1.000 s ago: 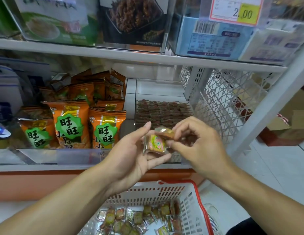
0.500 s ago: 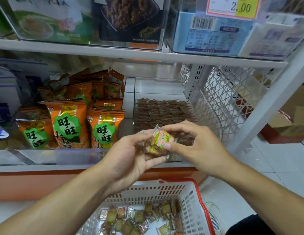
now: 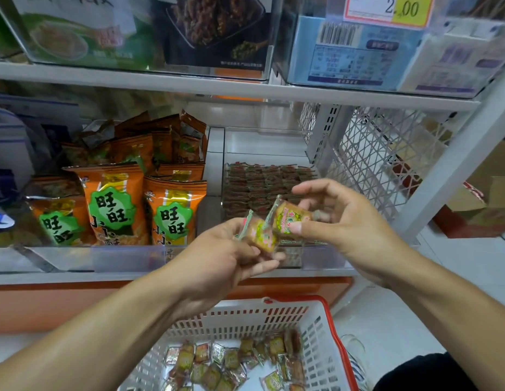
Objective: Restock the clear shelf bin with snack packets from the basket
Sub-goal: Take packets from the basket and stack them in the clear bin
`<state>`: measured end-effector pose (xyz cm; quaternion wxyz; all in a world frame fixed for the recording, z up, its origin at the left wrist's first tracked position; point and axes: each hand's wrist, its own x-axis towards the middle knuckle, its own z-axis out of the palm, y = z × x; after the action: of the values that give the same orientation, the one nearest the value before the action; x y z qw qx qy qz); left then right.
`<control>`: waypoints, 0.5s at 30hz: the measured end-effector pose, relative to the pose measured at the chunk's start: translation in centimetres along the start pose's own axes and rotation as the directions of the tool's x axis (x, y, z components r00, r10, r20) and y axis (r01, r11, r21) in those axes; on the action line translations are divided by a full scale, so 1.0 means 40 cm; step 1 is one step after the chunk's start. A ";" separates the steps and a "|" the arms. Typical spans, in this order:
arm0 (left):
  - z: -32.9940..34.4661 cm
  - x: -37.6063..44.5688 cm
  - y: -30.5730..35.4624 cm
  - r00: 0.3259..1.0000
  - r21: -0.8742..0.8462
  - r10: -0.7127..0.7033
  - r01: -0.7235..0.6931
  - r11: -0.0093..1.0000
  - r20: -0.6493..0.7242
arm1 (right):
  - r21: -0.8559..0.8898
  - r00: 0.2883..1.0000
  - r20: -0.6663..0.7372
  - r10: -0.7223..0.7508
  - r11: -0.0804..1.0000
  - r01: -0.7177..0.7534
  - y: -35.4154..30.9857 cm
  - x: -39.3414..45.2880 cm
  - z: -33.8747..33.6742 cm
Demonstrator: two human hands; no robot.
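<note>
Holding packets in both hands, head view only. Left hand [image 3: 217,261] sits palm up in front of the shelf's front edge, its fingers [image 3: 269,265] curled under a small clear-wrapped snack packet [image 3: 261,235] resting on them. Right hand [image 3: 347,224] pinches a second packet [image 3: 289,220] between thumb and a finger; the other fingers are spread and loosely bent above it. The two packets touch or overlap at their near edges, can't tell which.

Clear shelf bin [image 3: 324,256] is just behind the hands, at the right end of the lower shelf, against the white lattice side panel [image 3: 386,153]. Inside it are tight rows of brown and red packets [image 3: 262,184] filling the rear and middle; the front part is hidden by the hands.

Left of the bin, orange snack bags [image 3: 172,210] with green labels stand upright along the shelf's front edge, more behind them.

White basket [image 3: 313,328] with a red rim is below the hands, low and centre-right. Loose packets [image 3: 234,365] like the held ones lie scattered on its floor.

Upper shelf carries clear bins of boxed goods and a price tag [image 3: 386,8] reading 2.00 near the right corner.
</note>
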<state>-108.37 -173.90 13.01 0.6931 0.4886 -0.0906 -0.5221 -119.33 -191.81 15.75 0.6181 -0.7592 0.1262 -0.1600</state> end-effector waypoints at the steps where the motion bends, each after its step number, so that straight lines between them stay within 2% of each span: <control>1: -0.001 0.001 -0.001 1.000 0.022 0.007 -0.006 1.000 -0.026 | 0.002 0.999 0.033 -0.009 1.000 0.009 -0.005 0.000 -0.011; 3: -0.003 0.001 -0.004 0.999 0.055 0.009 -0.006 0.998 -0.047 | -0.035 0.992 0.125 -0.032 0.999 0.036 -0.014 -0.003 -0.025; 6: -0.001 -0.003 -0.006 1.000 0.102 -0.013 0.013 0.995 -0.002 | -0.150 0.972 0.235 -0.019 0.987 0.056 -0.016 -0.002 -0.028; 10: 0.003 -0.005 -0.010 1.000 0.138 -0.009 0.011 0.990 -0.013 | -0.361 0.967 0.253 -0.024 0.925 0.117 -0.004 0.003 -0.029; 15: 0.004 0.001 -0.024 1.000 0.258 0.025 -0.025 0.966 0.002 | -0.516 0.940 0.331 0.084 0.850 0.106 0.004 0.001 -0.033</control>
<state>-109.05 -174.01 12.33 0.6302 0.5741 -0.1635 -0.4966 -119.81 -193.03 15.86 0.3976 -0.9160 0.0516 0.0113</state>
